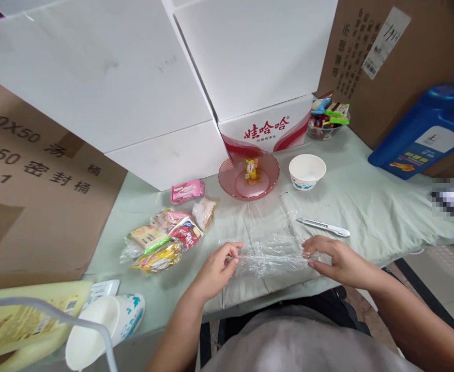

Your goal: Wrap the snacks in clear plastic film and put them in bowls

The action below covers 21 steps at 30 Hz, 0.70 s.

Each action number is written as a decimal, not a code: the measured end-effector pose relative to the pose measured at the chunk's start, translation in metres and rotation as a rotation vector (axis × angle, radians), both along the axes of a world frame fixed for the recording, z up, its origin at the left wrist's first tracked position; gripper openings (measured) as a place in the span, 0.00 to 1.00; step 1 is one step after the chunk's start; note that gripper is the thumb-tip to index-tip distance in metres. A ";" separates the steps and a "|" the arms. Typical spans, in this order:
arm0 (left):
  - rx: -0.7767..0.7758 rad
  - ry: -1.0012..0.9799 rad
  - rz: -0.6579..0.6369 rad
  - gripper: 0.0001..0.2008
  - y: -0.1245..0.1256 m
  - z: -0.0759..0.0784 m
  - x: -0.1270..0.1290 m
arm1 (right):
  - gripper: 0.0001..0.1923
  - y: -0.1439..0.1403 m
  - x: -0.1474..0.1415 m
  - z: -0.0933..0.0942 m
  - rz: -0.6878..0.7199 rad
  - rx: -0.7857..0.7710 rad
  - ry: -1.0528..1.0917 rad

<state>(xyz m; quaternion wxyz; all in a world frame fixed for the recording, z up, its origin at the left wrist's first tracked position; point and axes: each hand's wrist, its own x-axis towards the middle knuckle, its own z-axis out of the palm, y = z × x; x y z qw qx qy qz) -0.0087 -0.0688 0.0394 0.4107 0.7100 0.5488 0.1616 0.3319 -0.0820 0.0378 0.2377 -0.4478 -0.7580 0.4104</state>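
Observation:
A crinkled sheet of clear plastic film (269, 256) lies spread near the front edge of the cloth-covered table. My left hand (218, 271) pinches its left side between thumb and fingers. At the opposite side, my right hand (337, 261) has its thumb and fingers curled round the film's edge. Just beyond the right hand rests a white utility knife (323, 227). Farther back, a pink translucent bowl (227, 178) holds a small yellow-wrapped snack (252, 169). A white paper bowl (307, 173) stands to its right.
Several wrapped snacks (165, 240) and a pink packet (187, 191) lie on the left. A clear bowl of snacks (328, 121) and a blue bottle (421, 137) stand back right. White boxes (134, 77) wall the back. Front left are paper bowls (95, 328) and a yellow container (36, 320).

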 end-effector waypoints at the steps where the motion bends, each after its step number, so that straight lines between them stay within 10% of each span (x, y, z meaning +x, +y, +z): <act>1: -0.010 0.017 0.001 0.04 0.001 -0.001 0.001 | 0.07 0.003 -0.001 -0.001 -0.013 -0.011 0.045; 9: -0.102 -0.006 0.084 0.05 0.003 -0.011 -0.003 | 0.17 0.019 -0.024 -0.022 -0.248 -0.383 0.315; 14: 0.125 0.031 0.305 0.07 0.019 -0.028 -0.009 | 0.12 0.031 -0.036 -0.037 -0.486 -0.072 0.000; 21: 0.200 0.329 0.405 0.12 0.032 -0.047 -0.003 | 0.07 0.043 -0.039 -0.037 -0.434 0.142 -0.127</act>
